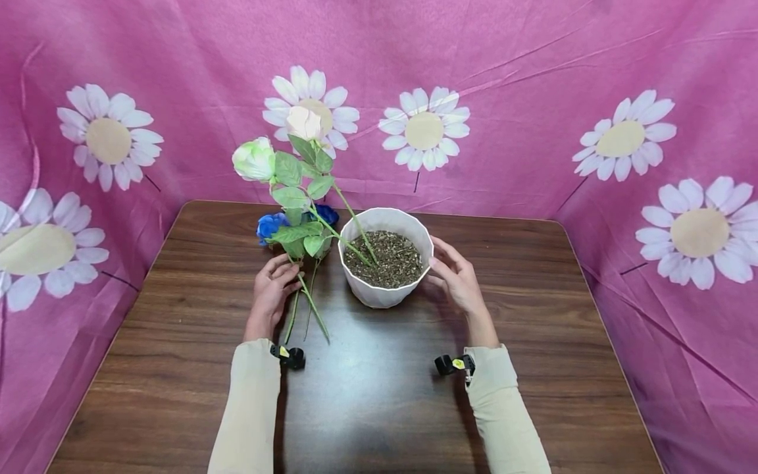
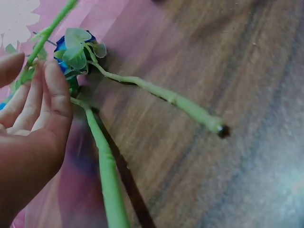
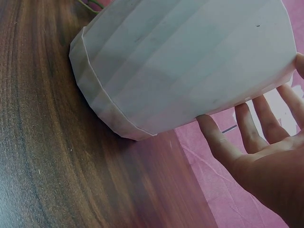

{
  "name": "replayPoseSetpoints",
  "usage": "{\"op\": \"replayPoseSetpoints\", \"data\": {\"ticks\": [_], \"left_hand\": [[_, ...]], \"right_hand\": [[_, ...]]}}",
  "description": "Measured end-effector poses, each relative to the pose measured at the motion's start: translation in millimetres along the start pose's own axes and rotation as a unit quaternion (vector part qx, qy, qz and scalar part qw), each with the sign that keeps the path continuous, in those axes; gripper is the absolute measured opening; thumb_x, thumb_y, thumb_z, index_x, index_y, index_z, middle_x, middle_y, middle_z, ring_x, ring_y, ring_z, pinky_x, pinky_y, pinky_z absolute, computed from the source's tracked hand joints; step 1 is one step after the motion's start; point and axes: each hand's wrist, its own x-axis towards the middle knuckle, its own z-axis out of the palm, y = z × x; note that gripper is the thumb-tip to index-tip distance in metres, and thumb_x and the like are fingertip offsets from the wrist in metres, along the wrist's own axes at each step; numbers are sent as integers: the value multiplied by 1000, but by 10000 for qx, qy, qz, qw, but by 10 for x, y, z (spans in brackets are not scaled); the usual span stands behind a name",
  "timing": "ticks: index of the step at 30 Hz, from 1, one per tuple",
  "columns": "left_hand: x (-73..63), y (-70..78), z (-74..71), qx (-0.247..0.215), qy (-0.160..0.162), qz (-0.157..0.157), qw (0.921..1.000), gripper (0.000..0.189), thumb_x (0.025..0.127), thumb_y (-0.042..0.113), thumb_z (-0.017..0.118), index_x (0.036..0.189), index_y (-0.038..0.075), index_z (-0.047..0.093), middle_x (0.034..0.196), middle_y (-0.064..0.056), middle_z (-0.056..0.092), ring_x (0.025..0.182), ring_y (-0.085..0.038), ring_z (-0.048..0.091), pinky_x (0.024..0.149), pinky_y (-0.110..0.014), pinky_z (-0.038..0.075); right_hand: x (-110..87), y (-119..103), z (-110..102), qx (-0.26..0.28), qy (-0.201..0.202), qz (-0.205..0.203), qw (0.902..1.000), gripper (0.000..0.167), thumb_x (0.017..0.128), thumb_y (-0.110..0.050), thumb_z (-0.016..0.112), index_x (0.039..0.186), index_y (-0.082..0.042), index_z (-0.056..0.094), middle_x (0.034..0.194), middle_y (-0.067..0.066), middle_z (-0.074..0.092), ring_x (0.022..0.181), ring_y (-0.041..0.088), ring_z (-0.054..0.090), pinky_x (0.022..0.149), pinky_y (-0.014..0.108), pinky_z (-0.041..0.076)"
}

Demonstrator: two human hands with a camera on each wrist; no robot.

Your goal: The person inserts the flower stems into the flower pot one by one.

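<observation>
Sleeved forearms (image 1: 254,401) reach forward over brown desk (image 1: 367,415), either side of white pot (image 1: 381,297) with soil (image 1: 399,257). Two pale roses (image 1: 253,160) stand in soil, leaning left; leaves (image 1: 296,233) partly hide blue flowers (image 1: 270,228) beside pot. Left hand (image 1: 274,289): fingers loosely extended among stems (image 1: 314,308); contact unclear. Right hand (image 1: 460,280): fingers spread, tips touching pot.

The white faceted pot (image 1: 381,297) at my right hand (image 1: 460,283) looks like smooth, low-sheen plastic. Its brown granular fill (image 1: 398,260) is rough and matt. The green flower stems (image 2: 108,183) on the left look like smooth plastic. The dark brown wood-grain tabletop (image 1: 367,395) is glossy at near centre. The far pink daisy-print drape (image 1: 503,145) is creased cloth; my beige sleeves (image 1: 251,401) are matt cloth.
</observation>
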Motion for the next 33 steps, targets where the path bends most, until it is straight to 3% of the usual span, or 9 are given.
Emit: {"op": "replayPoseSetpoints", "data": {"ticks": [6,11,18,24,33], "left_hand": [[1,46,38,-85,293,152,9994,35,94,-13,61,123,6,55,96,1,69,75,-12,68,63,-20,60],[-23,125,93,-54,529,672,9963,37,91,-14,64,119,9,61,100,2,71,70,-9,65,59,-22,61],[-34,222,137,-427,688,1412,9867,41,87,-21,65,122,0,63,97,-6,74,67,-13,67,55,-28,63],[-66,254,134,-553,703,1523,9843,37,87,-20,66,115,5,69,98,-15,73,72,-13,70,59,-30,64],[-88,304,128,-801,901,1694,9781,43,88,-21,65,128,-7,65,96,-12,76,73,-15,72,65,-33,65]], "right_hand": [[-1,6,-7,0,2,11,10000,53,99,5,53,150,7,38,135,19,50,108,22,61,87,35,62],[-6,-1,-4,-2,6,29,10000,53,99,4,54,150,7,38,136,21,49,109,23,61,87,34,62],[-8,-10,5,7,2,47,10000,54,99,4,53,150,7,38,139,26,48,110,22,61,89,35,61],[-10,-9,6,-10,-22,39,10000,54,99,4,53,151,7,38,141,25,47,110,23,61,88,35,62],[-14,-9,17,19,-13,14,10000,53,100,4,53,151,7,37,139,23,47,110,23,59,84,33,62]]}}
